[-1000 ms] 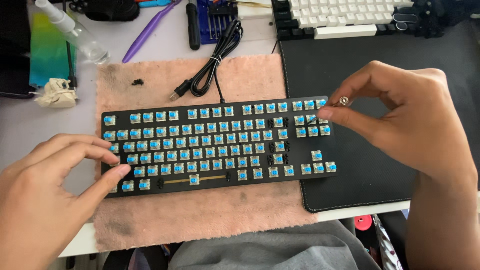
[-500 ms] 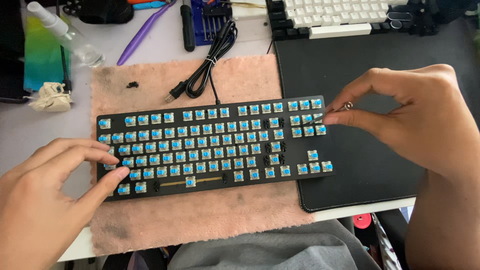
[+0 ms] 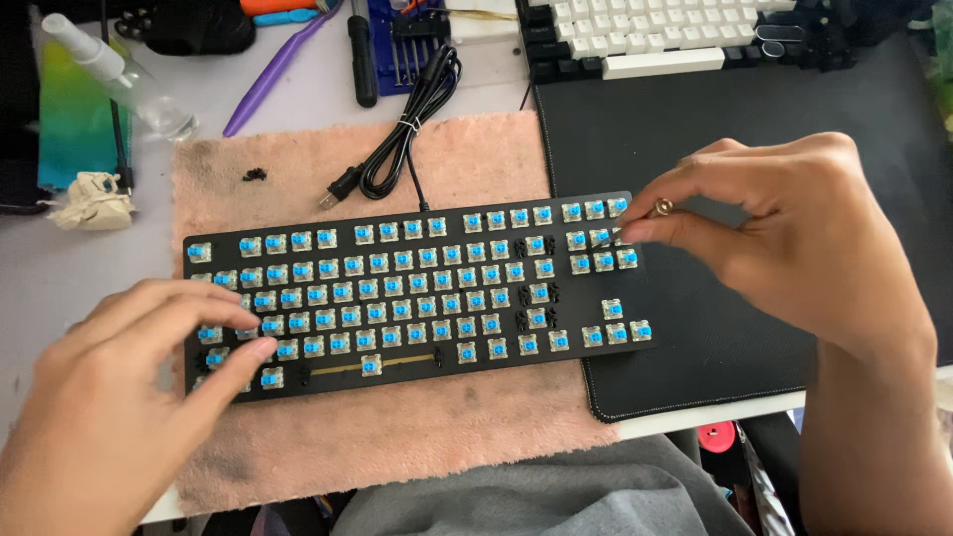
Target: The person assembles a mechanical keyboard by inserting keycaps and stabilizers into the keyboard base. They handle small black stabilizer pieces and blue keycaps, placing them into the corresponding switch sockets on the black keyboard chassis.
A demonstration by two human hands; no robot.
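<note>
At the upper left of the frame a clear spray bottle lies on the worktop, its white nozzle toward the corner; whether it holds any liquid cannot be told. Below it sits a crumpled scrap of paper.

At the lower left, the left hand rests with its fingers spread apart, tips touching the left end of a black keyboard and holding nothing. The keyboard has no keycaps; its rows of blue-stemmed switches stand bare. It lies across the middle of the frame on a pink cloth, which is stained dark in places, and its right end reaches onto a black desk mat.

Above the keyboard, a coiled black cable lies on the cloth. At the top centre a purple tool, a black-handled screwdriver and a blue holder of small tools lie on the worktop.

At the upper right a second keyboard with white and dark keys sits at the mat's far edge.

The right hand hovers over the keyboard's upper right corner, its fingers pinched together on a small brass-coloured piece, just above the switches there.
</note>
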